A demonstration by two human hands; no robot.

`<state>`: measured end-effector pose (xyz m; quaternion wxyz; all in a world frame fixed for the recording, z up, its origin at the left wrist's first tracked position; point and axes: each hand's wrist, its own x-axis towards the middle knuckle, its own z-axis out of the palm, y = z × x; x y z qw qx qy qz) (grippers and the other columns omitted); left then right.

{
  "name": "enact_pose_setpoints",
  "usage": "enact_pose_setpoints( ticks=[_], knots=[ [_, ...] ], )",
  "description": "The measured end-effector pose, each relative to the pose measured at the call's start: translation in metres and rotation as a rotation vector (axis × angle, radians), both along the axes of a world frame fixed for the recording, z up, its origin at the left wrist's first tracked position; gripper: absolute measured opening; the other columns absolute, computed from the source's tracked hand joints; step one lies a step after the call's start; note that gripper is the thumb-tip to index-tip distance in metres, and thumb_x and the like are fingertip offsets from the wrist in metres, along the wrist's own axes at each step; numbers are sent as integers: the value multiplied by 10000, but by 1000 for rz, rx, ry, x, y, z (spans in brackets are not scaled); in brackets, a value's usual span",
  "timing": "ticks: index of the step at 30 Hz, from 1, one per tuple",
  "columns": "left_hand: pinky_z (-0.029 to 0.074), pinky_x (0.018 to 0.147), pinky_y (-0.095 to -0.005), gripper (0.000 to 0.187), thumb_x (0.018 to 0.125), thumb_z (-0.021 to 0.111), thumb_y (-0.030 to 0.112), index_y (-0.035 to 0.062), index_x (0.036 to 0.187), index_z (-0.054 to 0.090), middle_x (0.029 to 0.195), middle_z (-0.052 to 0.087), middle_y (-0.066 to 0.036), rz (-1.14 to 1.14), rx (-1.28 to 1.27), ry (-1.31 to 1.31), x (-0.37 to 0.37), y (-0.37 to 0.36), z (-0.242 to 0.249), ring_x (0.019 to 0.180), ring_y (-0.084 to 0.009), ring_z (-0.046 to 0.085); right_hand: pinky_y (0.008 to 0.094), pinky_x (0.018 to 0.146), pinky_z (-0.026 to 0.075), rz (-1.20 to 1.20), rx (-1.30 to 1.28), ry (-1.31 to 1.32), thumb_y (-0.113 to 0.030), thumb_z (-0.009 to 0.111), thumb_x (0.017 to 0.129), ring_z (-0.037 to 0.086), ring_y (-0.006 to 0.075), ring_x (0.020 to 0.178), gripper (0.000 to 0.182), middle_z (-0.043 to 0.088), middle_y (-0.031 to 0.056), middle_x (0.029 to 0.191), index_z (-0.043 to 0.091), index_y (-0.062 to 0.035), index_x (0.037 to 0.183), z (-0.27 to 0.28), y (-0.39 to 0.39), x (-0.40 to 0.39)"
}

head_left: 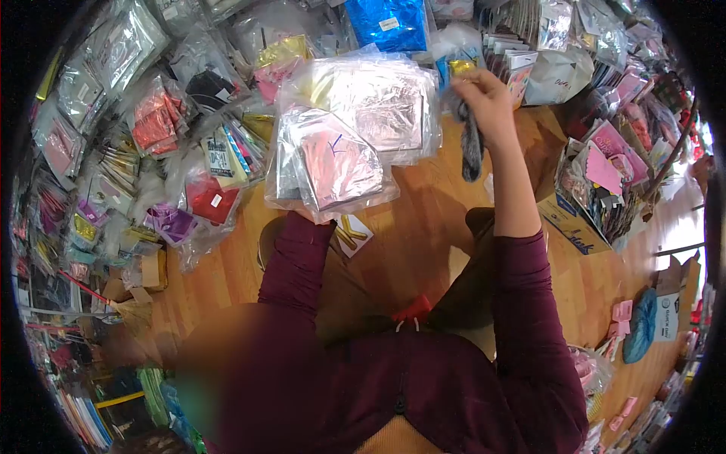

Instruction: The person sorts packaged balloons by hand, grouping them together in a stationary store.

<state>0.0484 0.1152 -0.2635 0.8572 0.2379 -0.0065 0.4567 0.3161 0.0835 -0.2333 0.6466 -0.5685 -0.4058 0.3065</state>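
My right hand [488, 98] is raised at the upper right, its fingers pinched on a strip of dark grey fuzzy cloth [472, 147] that hangs down. In front of me is a stack of clear plastic bags [370, 98] with flat pink and silvery contents. On its near side lies a bag with a letter K in marker [340, 163]. My left hand [311, 217] reaches under the near edge of these bags, which hide its fingers. Just beside that wrist, a white card with gold letter shapes [352, 235] rests by my leg.
Many plastic packets [159, 113] are heaped along the left and back. A blue foil packet [387, 24] lies at the back. On the right stands an open cardboard box [571, 227] full of cards and pink pieces. A straw broom [134, 312] is at left on the wooden floor [423, 197].
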Motion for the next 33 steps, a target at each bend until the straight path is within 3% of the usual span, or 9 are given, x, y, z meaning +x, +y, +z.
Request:
enact_pose_setpoints(
  ticks=[5, 11, 18, 20, 22, 23, 24, 26, 33],
  knots=[
    [441, 881, -391, 469, 901, 373, 411, 75, 1224, 425, 1161, 506, -123, 3, 23, 30, 4, 6, 1, 1032, -241, 515, 282, 593, 458, 17, 157, -510, -212, 732, 662, 565, 151, 656, 397, 611, 107, 826, 607, 33, 948, -6, 1, -42],
    [453, 865, -379, 445, 907, 374, 390, 72, 1211, 434, 1140, 517, -122, 25, 37, 69, 2, 7, -3, 1013, -232, 526, 324, 680, 472, -144, 169, -616, -156, 703, 668, 600, 253, 752, 307, 618, 154, 870, 632, -11, 929, -5, -1, -41],
    [468, 846, -365, 417, 913, 376, 366, 68, 1196, 444, 1117, 529, -121, 65, 50, 104, -6, 8, -8, 990, -221, 539, 305, 696, 472, -244, 186, -564, -132, 642, 716, 621, 247, 734, 168, 647, 128, 824, 661, -31, 849, 1, -3, -32],
    [507, 679, -249, 247, 904, 414, 198, 14, 1047, 497, 976, 575, -96, 530, 431, 619, 10, 11, 21, 825, -124, 586, 295, 696, 469, -263, 206, -588, -125, 632, 726, 626, 231, 736, 151, 652, 120, 807, 665, -30, 839, 6, -6, -29],
    [509, 623, -251, 222, 894, 421, 177, 6, 982, 532, 877, 597, -94, 353, 244, 521, 8, 25, 19, 742, -122, 600, 275, 679, 463, -240, 159, -558, -114, 628, 735, 624, 193, 718, 142, 652, 115, 802, 664, -31, 844, 15, -13, -26],
    [504, 571, -248, 211, 889, 420, 165, 13, 933, 559, 808, 603, -81, 430, 460, 615, 9, 28, 24, 672, -115, 601, 247, 660, 451, -191, 158, -545, -89, 622, 739, 610, 149, 700, 136, 656, 92, 771, 660, -7, 841, 20, -16, -24],
    [505, 608, -249, 213, 893, 428, 173, 14, 978, 542, 847, 603, -77, 287, 42, 446, 16, 23, 24, 717, -116, 603, 247, 660, 451, -191, 158, -545, -89, 622, 739, 610, 149, 700, 136, 656, 92, 771, 660, -7, 841, 24, -19, -19],
    [504, 707, -288, 250, 893, 451, 198, 24, 1065, 502, 953, 580, -84, 525, 749, 786, 11, 24, 13, 851, -140, 588, 233, 654, 439, 177, 95, -204, -68, 626, 733, 593, 131, 693, 133, 652, 74, 755, 658, 13, 833, 37, -29, -15],
    [497, 724, -290, 260, 890, 458, 195, 25, 1085, 486, 978, 567, -87, 519, 747, 789, 5, -11, 5, 870, -144, 578, 252, 697, 447, 1039, 365, -142, -185, 629, 774, 576, 117, 752, 206, 629, 57, 777, 651, -4, 871, 66, -58, -63]
  ],
)
